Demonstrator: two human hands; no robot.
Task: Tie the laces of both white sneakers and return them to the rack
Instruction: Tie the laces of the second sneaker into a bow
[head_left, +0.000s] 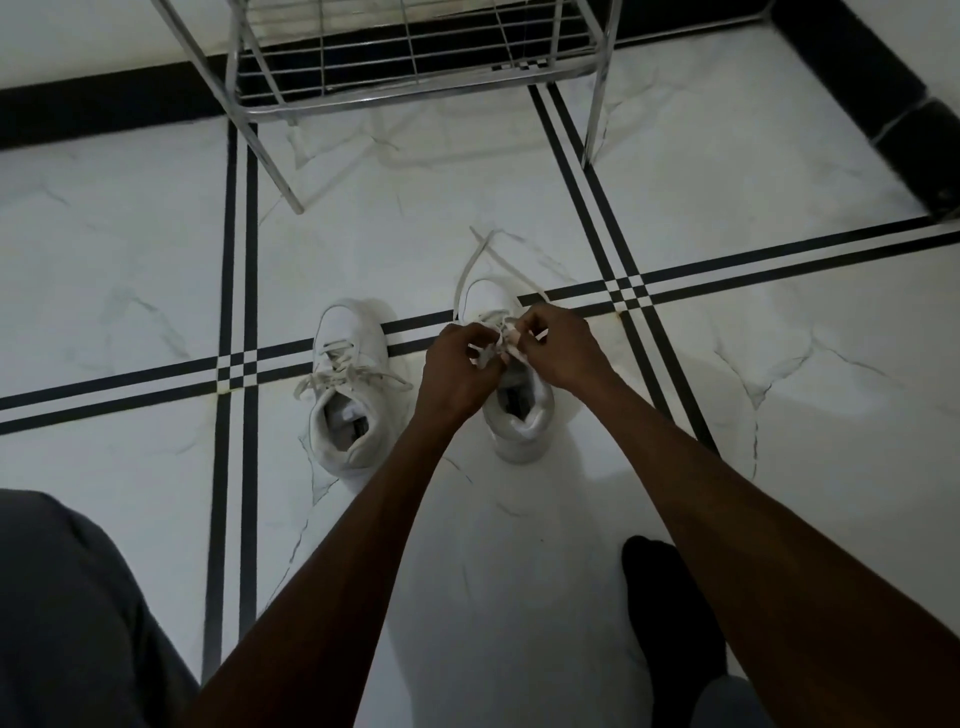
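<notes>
Here, two white sneakers stand side by side on the tiled floor (156, 291), toes pointing away from the person and toward the wire rack (415, 57). The left sneaker (349, 395) sits just beside the right one, its laces (353, 375) crossing in a bow shape with the ends spread to either side over the tongue; whether the knot is tight cannot be told. The right sneaker (519, 415) is partly hidden by both hands, which meet above its tongue.

The left hand (457, 374) has its fingers (475, 343) curled in and pinching the right sneaker's lace (470, 270), and the right hand (558, 348) likewise has its fingers (530, 325) clenched around a section of the same lace, the two hands nearly touching. Short white loops show between the knuckles. One long free end of lace runs from the hands forward past the toe and lies on the floor, reaching toward the rack.

The rack stands at the top of the view, well apart from the shoes, its metal legs resting on the floor and its lower wire shelf bare where it shows. Black double stripes cross the white marble-patterned tiles, one pair passing under both sneakers. A grey trouser leg (67, 613) fills the lower left corner, and a foot in a dark sock (670, 613) rests on the floor at the lower right.
</notes>
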